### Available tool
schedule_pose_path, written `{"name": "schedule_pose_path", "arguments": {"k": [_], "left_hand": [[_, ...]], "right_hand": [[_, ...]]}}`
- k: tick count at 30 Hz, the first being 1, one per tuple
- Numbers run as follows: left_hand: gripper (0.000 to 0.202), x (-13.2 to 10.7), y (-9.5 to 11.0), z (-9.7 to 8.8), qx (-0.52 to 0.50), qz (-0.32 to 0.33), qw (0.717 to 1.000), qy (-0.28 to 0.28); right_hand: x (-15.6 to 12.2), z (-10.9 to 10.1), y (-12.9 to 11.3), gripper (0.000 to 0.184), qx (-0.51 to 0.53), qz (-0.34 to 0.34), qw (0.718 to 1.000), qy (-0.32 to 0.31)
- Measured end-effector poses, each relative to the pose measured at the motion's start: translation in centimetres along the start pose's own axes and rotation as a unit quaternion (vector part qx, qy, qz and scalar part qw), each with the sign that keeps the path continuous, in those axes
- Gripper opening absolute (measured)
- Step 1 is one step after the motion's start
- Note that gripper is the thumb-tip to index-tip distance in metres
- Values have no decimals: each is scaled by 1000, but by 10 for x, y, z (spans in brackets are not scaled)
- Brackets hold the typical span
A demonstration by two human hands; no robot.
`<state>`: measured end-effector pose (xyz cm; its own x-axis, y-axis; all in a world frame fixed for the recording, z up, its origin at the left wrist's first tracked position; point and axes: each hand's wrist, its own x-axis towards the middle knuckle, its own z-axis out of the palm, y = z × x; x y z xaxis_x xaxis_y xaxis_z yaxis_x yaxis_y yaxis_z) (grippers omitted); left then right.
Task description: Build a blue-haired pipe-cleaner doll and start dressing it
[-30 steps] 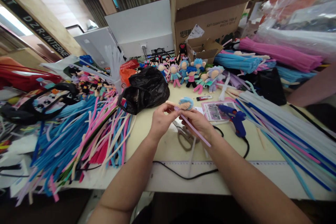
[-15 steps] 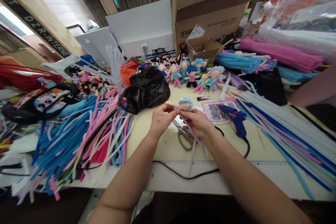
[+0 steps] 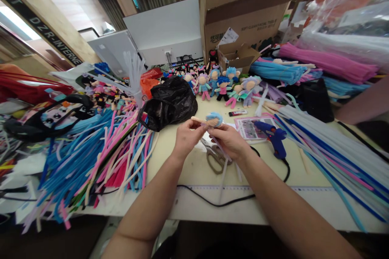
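Note:
Between my two hands is a small pipe-cleaner doll (image 3: 214,119) with blue hair and a beige face; much of its body is hidden by my fingers. My left hand (image 3: 189,136) pinches it from the left, where a beige limb sticks out. From the other side my right hand (image 3: 228,139) grips the doll just under its head. A pale lilac pipe cleaner (image 3: 221,148) hangs down from between the hands. Beneath them, grey-brown handled scissors (image 3: 215,161) lie on the table, partly covered by the right hand and the strip.
A blue glue gun (image 3: 273,135) rests on a printed card (image 3: 246,128) at right, its black cable crossing the front. Finished dolls (image 3: 223,87) stand behind. A black plastic bag (image 3: 172,103) sits back left. Pipe-cleaner bundles lie left (image 3: 82,158) and right (image 3: 334,149).
Both hands stay in nearly the same place, still on the doll. The doll's head has shifted very slightly left. The whole view has moved a little.

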<state>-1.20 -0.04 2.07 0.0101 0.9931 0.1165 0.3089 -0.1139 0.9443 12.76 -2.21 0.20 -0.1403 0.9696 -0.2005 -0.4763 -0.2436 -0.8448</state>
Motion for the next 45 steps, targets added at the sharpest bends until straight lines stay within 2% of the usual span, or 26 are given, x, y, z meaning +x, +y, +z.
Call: {"name": "schedule_pose_path", "arguments": {"k": [4, 8, 13, 16, 20, 26, 33, 40, 45], "left_hand": [[24, 2, -5, 1, -40, -6, 999, -16], [31, 6, -10, 1, -147, -14, 987, -57], [34, 11, -11, -4, -202, -45, 972, -109], [35, 13, -13, -9, -212, -67, 965, -142], [37, 15, -14, -13, -192, -70, 967, -152], [36, 11, -11, -9, -139, -71, 964, -215], [37, 11, -17, -4, -177, -56, 962, -199], [36, 10, -17, -2, -190, -52, 960, -201], [34, 9, -17, -1, -198, -55, 958, -200]], "right_hand": [[1, 0, 2, 26, -43, -39, 998, 16], [1, 0, 1, 29, -77, -56, 995, 38], [1, -1, -4, 35, -125, -60, 989, 44], [1, -3, -7, 37, -129, -55, 989, 51], [1, -5, -8, 37, -117, -50, 991, 44], [2, -8, -7, 30, -124, -63, 990, 33], [0, -13, -17, 29, -102, -44, 992, -58], [2, -20, -19, 24, -120, -60, 988, -77], [3, -22, -19, 23, -152, -52, 986, -53]]}}
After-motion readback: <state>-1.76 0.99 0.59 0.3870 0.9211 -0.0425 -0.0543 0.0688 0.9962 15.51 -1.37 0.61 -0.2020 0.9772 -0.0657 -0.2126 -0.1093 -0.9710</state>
